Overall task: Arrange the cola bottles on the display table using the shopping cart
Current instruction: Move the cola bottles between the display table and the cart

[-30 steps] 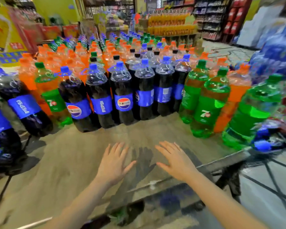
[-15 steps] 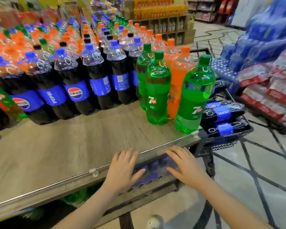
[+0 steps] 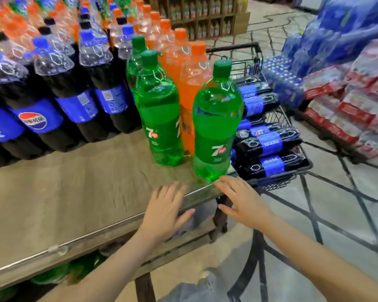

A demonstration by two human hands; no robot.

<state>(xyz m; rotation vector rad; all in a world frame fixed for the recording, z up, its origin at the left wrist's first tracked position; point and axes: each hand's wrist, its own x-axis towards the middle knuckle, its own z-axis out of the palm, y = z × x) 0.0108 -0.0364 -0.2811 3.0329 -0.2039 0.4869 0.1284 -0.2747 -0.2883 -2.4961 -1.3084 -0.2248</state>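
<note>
Upright dark cola bottles [image 3: 74, 92] with blue labels and caps stand in a row on the wooden display table [image 3: 63, 192], at its left and back. More cola bottles [image 3: 268, 144] lie stacked on their sides in the black wire shopping cart [image 3: 277, 182], just beyond the table's right corner. My left hand [image 3: 166, 212] hovers flat over the table's front edge, fingers spread, holding nothing. My right hand [image 3: 242, 199] is spread open past the table corner, its fingertips near the base of a green 7up bottle [image 3: 216, 127]; contact cannot be told.
Another green bottle [image 3: 159, 114] and orange soda bottles [image 3: 186, 62] stand at the table's right end. Wrapped drink packs [image 3: 347, 94] are stacked on the floor at right. Bottles [image 3: 52, 275] sit on a shelf under the table. Tiled floor [image 3: 336, 214] lies between cart and packs.
The view has swung right, bringing the cart and its lying cola bottles closer. Both open hands have shifted right along the table's front edge toward its right corner.
</note>
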